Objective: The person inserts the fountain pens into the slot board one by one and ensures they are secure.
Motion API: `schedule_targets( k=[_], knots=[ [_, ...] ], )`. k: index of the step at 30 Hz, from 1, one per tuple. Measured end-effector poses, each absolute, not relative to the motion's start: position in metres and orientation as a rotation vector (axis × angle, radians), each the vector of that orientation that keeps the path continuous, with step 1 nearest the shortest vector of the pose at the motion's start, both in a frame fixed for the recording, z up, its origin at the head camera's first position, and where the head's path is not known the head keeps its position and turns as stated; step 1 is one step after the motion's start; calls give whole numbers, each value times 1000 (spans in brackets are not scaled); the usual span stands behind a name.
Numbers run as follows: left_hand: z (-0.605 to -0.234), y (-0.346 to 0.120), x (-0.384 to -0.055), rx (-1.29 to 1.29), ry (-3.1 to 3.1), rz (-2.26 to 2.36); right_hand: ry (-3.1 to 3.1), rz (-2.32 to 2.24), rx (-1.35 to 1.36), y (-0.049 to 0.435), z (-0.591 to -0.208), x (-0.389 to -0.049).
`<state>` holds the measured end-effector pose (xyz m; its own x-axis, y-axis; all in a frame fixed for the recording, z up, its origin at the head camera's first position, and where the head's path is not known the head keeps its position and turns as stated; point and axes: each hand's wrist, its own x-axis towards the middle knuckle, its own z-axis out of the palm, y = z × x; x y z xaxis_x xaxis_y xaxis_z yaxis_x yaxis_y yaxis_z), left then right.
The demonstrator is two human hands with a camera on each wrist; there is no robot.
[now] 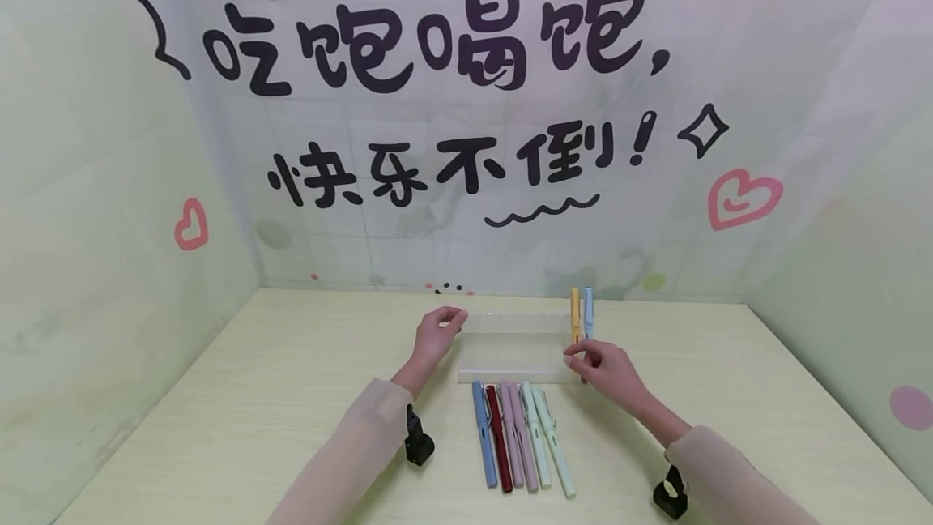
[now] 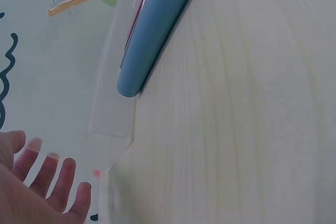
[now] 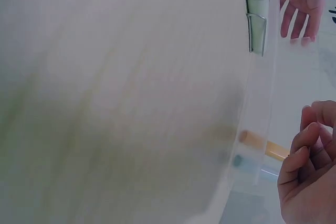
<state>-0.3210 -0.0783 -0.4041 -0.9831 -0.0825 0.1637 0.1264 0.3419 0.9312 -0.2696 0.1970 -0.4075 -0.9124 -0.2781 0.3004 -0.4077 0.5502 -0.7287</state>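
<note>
A clear rack point(image 1: 517, 377) with a scalloped back edge stands on the table. At its left end, my left hand point(image 1: 440, 332) has its fingers stretched out, their tips against the rack's edge. A yellow pen point(image 1: 576, 308) and a light blue pen point(image 1: 588, 310) stand upright in the right end. My right hand point(image 1: 607, 367) is just in front of these two, fingers loosely bent; nothing shows in its grasp in the right wrist view. Before the rack lie a blue pen point(image 1: 484, 436), a dark red pen point(image 1: 499, 440), two purple pens point(image 1: 519, 436) and two pale green pens point(image 1: 554, 440).
The pale wooden table point(image 1: 291, 395) reaches a printed backdrop point(image 1: 437, 258) close behind the rack. Side walls of the same cloth stand left and right. A small black camera point(image 1: 419, 440) hangs at the left wrist, another black camera point(image 1: 670, 497) at the right.
</note>
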Motion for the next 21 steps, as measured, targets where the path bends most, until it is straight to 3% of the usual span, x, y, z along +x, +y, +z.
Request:
schedule_targets(
  k=[21],
  knots=[
    [-406,-78,-322,-36,-2422,-1712,-2847,1130,760,171,-421,-258]
  ],
)
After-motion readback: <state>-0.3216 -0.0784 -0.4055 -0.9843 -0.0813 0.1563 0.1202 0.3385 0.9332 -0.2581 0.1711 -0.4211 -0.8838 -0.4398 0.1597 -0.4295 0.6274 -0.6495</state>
